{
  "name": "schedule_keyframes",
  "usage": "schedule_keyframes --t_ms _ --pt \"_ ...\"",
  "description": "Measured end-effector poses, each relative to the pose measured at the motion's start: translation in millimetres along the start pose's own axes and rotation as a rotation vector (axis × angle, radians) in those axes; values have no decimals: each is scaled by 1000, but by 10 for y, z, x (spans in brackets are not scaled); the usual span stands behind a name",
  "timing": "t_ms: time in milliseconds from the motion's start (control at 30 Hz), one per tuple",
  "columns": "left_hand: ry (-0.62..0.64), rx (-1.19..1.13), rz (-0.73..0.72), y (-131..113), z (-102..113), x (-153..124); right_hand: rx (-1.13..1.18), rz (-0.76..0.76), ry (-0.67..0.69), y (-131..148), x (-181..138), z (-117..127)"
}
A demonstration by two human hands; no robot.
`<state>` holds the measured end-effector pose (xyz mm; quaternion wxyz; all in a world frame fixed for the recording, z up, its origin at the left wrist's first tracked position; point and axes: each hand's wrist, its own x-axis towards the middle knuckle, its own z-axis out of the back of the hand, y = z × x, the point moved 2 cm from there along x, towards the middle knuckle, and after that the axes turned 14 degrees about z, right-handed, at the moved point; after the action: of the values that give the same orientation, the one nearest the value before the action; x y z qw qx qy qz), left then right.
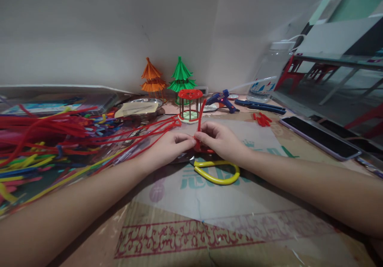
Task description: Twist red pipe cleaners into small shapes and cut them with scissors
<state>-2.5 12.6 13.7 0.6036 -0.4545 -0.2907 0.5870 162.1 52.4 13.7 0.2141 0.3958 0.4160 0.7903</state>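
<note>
The red fuzzy pipe-cleaner stem point(201, 117) stands nearly upright just above the middle of the table. Its long axis runs from the fingertips up and away, the free top end leaning a little to the right, towards the wall. Its lower end is pinched between both hands. The left hand point(169, 147) is closed down, thumb and forefinger meeting on the stem from the left. The right hand point(223, 141) is curled tight on it from the other side, and the fingertips of the two hands almost touch.

Just under the right hand lie scissors with yellow loop handles point(217, 174), flat on the printed cardboard sheet point(185, 203) that covers the table. Behind the stem stands a small lantern-like frame with a red round top, dark posts and a pale green base point(190, 105). Further back, by the wall, are an orange tiered pipe-cleaner tree point(152, 77) and a green one point(181, 75).

To the left sprawls a loose heap of red, yellow and blue pipe cleaners point(44, 139). To the right lie a blue hot glue gun point(223, 99), some short red cut pieces point(262, 118) and a dark flat phone point(320, 137).
</note>
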Motion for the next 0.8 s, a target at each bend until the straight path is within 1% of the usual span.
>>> schedule_keyframes --t_ms 167,400,633,800 --pt "-40 -80 36 28 15 11 -81 17 5 2 3 15" --pt "-2 -118 107 92 41 37 -136 32 5 -36 9 24" --pt "56 -87 4 33 0 10 -212 70 -7 -14 3 29" --pt "12 -57 -24 2 -33 -27 -208 74 17 -20 -16 -20"
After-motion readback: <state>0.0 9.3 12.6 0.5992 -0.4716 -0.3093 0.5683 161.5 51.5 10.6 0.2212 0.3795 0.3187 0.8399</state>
